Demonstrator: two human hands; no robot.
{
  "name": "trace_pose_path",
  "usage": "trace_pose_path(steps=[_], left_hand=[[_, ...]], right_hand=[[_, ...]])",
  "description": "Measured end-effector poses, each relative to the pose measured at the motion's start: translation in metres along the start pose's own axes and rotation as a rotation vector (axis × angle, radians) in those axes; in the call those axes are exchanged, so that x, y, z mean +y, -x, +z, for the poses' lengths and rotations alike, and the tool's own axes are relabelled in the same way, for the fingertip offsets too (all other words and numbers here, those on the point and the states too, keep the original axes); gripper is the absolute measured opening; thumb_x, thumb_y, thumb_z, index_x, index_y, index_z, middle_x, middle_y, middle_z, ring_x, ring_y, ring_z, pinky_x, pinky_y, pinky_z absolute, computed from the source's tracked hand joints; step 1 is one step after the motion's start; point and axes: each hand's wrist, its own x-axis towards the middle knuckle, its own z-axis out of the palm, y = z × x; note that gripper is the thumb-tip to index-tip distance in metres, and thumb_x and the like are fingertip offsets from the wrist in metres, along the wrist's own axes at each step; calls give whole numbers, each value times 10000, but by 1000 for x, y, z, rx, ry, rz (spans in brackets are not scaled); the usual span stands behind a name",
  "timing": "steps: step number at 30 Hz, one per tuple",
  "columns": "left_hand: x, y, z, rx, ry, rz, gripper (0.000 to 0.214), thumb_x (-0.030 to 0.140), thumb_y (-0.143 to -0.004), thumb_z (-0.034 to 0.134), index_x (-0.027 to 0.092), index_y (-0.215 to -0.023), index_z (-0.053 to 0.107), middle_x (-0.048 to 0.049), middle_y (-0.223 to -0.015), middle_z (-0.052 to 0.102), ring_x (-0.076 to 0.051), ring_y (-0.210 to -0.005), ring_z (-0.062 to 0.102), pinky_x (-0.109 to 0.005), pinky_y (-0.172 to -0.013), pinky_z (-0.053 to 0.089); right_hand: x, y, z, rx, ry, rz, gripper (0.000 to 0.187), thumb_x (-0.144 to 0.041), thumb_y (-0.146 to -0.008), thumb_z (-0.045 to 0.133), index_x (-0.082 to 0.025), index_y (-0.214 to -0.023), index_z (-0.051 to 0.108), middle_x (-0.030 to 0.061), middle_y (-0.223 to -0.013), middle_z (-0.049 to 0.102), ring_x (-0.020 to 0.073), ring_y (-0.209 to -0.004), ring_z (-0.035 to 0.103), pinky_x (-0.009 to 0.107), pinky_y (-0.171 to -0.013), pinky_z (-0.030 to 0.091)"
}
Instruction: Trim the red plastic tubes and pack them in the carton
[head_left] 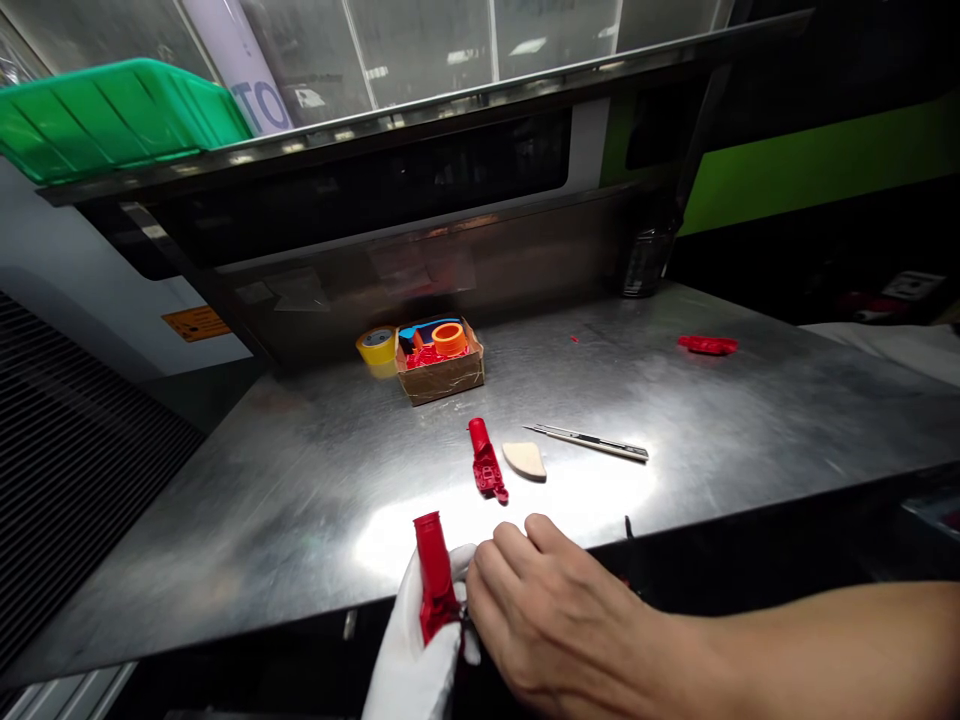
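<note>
Head view, lower middle of the frame: what is the left hand doing?

"The left hand [409, 650], in a white fabric glove, is closed around a red moulded plastic part [435, 575], which stands nearly upright in its grip, just over the near table edge."

"And the right hand?"

"The bare right hand [555, 625] is just beside it, fingers curved and slightly apart, tips at the part's lower end. Whether they pinch anything cannot be told."

"What lies ahead?"

"On the stainless steel table [225, 530], mid-frame, lie a second red plastic part [486, 460], a pale tan crescent-shaped piece [523, 460] and a slim steel snap-off knife [589, 442]. Farther back, a small taped cardboard box [439, 380] holds an orange ring [448, 340], with a yellow tape roll [377, 345] touching its left side. A third red plastic part [707, 345] lies at right; a green plastic crate [112, 118] sits upper left."
</note>
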Motion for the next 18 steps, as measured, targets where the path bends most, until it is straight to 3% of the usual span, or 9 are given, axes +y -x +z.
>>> trace_pose_path(steps=[3, 10, 13, 18], left_hand=[[-3, -1, 0, -13, 8, -14, 304, 346, -884, 571, 161, -1125, 589, -70, -1092, 627, -193, -881, 630, -375, -742, 548], [-14, -10, 2, -16, 18, -34, 286, 331, -815, 660, 147, -1033, 636, -12, -736, 665, -142, -582, 605, -269, -551, 496], [-13, -8, 2, -8, 0, -36, 284, 331, -855, 616, 146, -1071, 614, -24, -858, 666, -135, -642, 615, -286, -596, 523], [-9, 0, -3, 22, -12, -21, 293, 344, -887, 567, 166, -1117, 594, -73, -1103, 625, -193, -894, 627, -377, -752, 548]], right_hand=[[0, 0, 0, 23, -4, -7, 100, -174, -859, 441, -140, -822, 527, 54, -712, 473, 202, -611, 405, 340, -522, 287], [-4, 1, 5, 40, -17, 58, 111, -188, -838, 454, -158, -745, 506, 47, -664, 449, 191, -584, 372, 330, -516, 266], [-6, 0, 8, 56, -16, 99, 74, -187, -809, 475, -159, -751, 512, 49, -656, 453, 192, -584, 370, 333, -526, 277], [-5, -3, 5, -28, -8, 24, 134, -239, -814, 476, -139, -749, 537, 62, -667, 452, 197, -590, 360, 329, -492, 266]])
